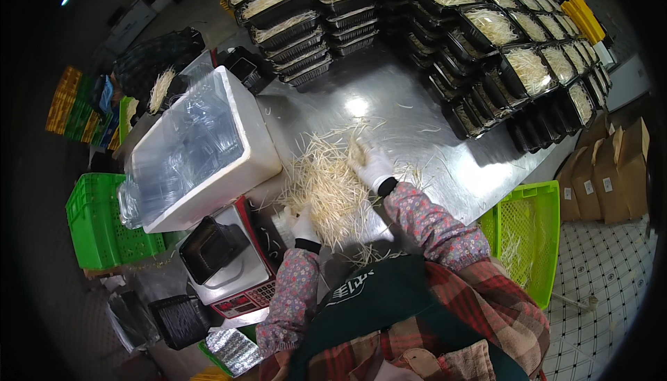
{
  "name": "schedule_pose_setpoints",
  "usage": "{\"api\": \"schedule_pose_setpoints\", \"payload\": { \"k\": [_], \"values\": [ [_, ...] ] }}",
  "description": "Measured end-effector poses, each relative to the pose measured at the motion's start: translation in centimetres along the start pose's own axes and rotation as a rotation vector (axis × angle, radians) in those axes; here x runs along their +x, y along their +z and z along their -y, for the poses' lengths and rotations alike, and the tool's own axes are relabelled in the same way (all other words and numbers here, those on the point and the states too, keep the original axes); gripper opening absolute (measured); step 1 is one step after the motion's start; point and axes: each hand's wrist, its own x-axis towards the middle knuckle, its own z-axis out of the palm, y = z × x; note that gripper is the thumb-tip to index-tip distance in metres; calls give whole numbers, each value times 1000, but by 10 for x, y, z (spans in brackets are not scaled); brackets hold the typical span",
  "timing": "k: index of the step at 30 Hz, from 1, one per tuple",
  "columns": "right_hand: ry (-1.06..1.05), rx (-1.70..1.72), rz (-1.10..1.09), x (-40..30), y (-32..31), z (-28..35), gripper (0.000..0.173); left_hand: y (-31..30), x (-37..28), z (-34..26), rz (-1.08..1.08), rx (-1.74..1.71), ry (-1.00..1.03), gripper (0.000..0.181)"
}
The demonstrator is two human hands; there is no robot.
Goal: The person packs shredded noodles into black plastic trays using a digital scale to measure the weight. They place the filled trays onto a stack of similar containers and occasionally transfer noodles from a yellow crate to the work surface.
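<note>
A loose heap of bean sprouts (331, 188) lies on the stainless steel table (401, 125) in front of me. My right hand (374, 166), in a white glove, is at the heap's upper right side, its fingers around a blurred bunch of sprouts. My left hand (305, 226), also gloved, touches the lower left edge of the heap; its fingertips are partly hidden among the sprouts. Left of that hand, an empty black plastic tray (211, 248) rests tilted on the digital scale (245, 277).
A white foam box (255, 125) holds clear plastic lids (193, 141). Filled black trays (526, 71) stand in stacks at the back and right. Green crates (99, 214) flank the table, one at right (547, 245) with sprouts inside. Brown paper bags (609, 178) stand far right.
</note>
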Motion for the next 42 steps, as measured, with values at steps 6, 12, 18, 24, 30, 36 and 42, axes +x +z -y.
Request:
{"api": "schedule_pose_setpoints", "payload": {
  "k": [6,12,18,24,30,36,42],
  "values": [
    [-180,245,182,-52,7,66,54,54,-31,-19,215,-228,-63,42],
    [-62,892,373,-44,-21,41,54,6,-68,-39,201,-237,25,41],
    [153,524,230,-17,-36,-65,49,-73,-48,6,43,-133,-34,34],
    [238,824,105,-11,-82,-83,40,-81,-62,-9,-5,-116,-160,44],
    [165,398,-47,-24,-78,-110,34,-91,-57,-4,13,-76,-182,54],
    [-368,-96,79,-56,-76,-55,38,-89,-62,-4,2,-87,-169,50],
    [-85,-164,-167,-57,-84,-94,33,-87,-65,0,6,-79,-134,36]
  ]
}}
